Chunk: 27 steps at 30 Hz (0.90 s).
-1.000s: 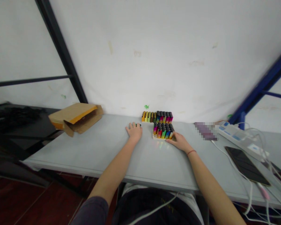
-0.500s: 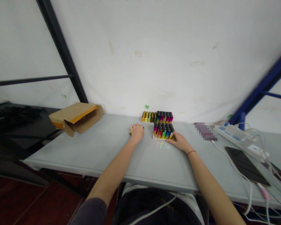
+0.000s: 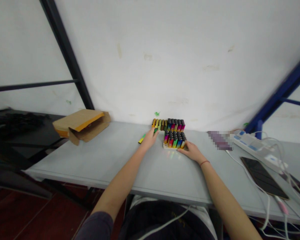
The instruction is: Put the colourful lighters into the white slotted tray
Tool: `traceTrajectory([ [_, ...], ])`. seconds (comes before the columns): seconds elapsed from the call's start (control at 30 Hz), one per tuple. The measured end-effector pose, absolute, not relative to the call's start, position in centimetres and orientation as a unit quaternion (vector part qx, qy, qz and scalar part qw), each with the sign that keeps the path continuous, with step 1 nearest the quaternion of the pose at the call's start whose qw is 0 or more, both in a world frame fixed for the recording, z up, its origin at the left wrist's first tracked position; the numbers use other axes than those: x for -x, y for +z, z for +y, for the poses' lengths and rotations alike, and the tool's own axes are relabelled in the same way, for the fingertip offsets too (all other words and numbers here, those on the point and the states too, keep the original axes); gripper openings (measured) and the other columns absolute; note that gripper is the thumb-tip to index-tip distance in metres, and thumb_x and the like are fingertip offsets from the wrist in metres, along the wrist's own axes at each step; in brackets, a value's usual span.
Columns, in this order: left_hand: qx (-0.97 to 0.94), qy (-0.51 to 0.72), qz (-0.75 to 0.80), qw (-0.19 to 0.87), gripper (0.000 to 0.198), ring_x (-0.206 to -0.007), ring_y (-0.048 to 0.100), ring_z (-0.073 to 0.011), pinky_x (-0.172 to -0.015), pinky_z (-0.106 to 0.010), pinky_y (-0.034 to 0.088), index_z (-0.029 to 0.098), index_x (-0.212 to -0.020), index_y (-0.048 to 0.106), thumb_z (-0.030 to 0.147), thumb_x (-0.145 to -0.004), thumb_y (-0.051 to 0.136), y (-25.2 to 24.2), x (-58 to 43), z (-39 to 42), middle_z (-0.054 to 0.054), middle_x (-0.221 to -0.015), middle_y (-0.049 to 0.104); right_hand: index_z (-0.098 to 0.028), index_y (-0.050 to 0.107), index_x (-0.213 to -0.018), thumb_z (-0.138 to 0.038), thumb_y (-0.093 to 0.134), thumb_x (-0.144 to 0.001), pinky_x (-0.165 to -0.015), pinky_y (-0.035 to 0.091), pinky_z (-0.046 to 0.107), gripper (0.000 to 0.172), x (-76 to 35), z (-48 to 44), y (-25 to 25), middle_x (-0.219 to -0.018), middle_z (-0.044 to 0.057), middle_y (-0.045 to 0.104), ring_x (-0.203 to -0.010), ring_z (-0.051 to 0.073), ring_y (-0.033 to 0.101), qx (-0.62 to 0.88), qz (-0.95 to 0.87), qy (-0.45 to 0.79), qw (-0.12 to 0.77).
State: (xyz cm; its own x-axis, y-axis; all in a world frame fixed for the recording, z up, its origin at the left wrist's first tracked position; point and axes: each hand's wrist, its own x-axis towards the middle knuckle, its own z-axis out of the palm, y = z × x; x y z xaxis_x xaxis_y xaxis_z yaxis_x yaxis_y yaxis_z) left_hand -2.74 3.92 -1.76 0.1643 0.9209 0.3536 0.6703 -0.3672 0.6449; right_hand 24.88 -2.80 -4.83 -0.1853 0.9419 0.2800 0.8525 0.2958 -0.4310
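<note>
My left hand is closed with a small dark green lighter at its fingertips, just in front of the back row. A yellow and green lighter lies on the table beside that hand. Multicoloured lighters with black tops stand upright in a low pale tray. My right hand grips this tray at its front right corner, thumb along the front. Behind it stand yellow to brown lighters and another block of multicoloured lighters.
An open brown cardboard box lies on the left of the grey table. To the right are a black phone, a blurred purple object, a white power strip and loose cables. A white wall rises behind.
My left hand has moved forward and slightly right, from the lighter on the table to the back row, with a dark green lighter in its fingers. My right hand stays on the tray.
</note>
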Motion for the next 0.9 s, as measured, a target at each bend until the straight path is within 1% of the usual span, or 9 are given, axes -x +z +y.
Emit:
traceTrajectory([
  [0.1,-0.699,0.404,0.541,0.237,0.025,-0.100,0.068,-0.0206,-0.089,-0.029,0.051,0.020,-0.111,0.061,0.038,-0.100,0.047,-1.6,2.4,3.3,-0.006,-0.104,0.073,-0.024,0.052,-0.084,-0.056,0.063,-0.082,-0.076,0.048,0.035,0.034,-24.9,-2.8,-4.9,-0.087,0.007,0.068,-0.082,0.025,0.062,0.585,-0.763,0.092,0.261],
  [0.2,-0.666,0.414,0.568,0.251,0.026,-0.097,0.069,-0.0206,-0.084,-0.026,0.049,0.020,-0.107,0.064,0.042,-0.096,0.055,-1.1,2.2,2.5,-0.006,-0.104,0.074,-0.024,0.053,-0.084,-0.056,0.064,-0.082,-0.076,0.048,0.036,0.034,-24.9,-2.8,-5.0,-0.087,0.007,0.068,-0.082,0.025,0.063,0.581,-0.763,0.093,0.269],
  [0.3,-0.658,0.391,0.599,0.235,0.031,-0.091,0.069,-0.0209,-0.078,-0.025,0.047,0.019,-0.096,0.068,0.047,-0.094,0.055,-0.7,2.3,2.2,-0.006,-0.093,0.075,-0.023,0.054,-0.084,-0.055,0.065,-0.082,-0.076,0.049,0.036,0.034,-24.8,-2.9,-4.9,-0.087,0.007,0.068,-0.082,0.025,0.062,0.581,-0.761,0.093,0.272],
  [0.4,-0.672,0.376,0.603,0.209,0.033,-0.088,0.069,-0.0203,-0.076,-0.024,0.045,0.019,-0.091,0.071,0.045,-0.095,0.052,-0.7,2.4,2.2,-0.005,-0.088,0.075,-0.024,0.055,-0.084,-0.054,0.065,-0.082,-0.076,0.049,0.036,0.033,-24.7,-2.9,-4.8,-0.087,0.006,0.069,-0.082,0.025,0.062,0.583,-0.759,0.095,0.274],
  [0.6,-0.681,0.329,0.636,0.151,0.029,-0.090,0.069,-0.0220,-0.075,-0.025,0.044,0.017,-0.093,0.072,0.034,-0.095,0.049,-0.6,2.3,2.4,-0.010,-0.094,0.077,-0.024,0.054,-0.085,-0.055,0.064,-0.083,-0.076,0.048,0.035,0.032,-24.8,-2.9,-4.9,-0.088,0.006,0.069,-0.082,0.025,0.063,0.580,-0.764,0.091,0.269],
  [0.77,-0.667,0.315,0.662,0.128,0.032,-0.092,0.069,-0.0226,-0.072,-0.025,0.043,0.017,-0.093,0.071,0.034,-0.097,0.045,-0.5,2.2,2.3,-0.012,-0.096,0.076,-0.023,0.053,-0.084,-0.055,0.063,-0.083,-0.076,0.048,0.036,0.033,-24.9,-2.8,-5.0,-0.087,0.006,0.068,-0.082,0.025,0.063,0.581,-0.766,0.086,0.261],
  [0.9,-0.663,0.322,0.663,0.130,0.031,-0.090,0.069,-0.0215,-0.070,-0.025,0.042,0.018,-0.090,0.071,0.034,-0.097,0.045,-0.7,2.1,2.2,-0.011,-0.094,0.077,-0.024,0.054,-0.084,-0.055,0.064,-0.082,-0.075,0.048,0.035,0.033,-24.8,-2.8,-4.9,-0.086,0.006,0.068,-0.082,0.024,0.063,0.583,-0.764,0.087,0.265],
])
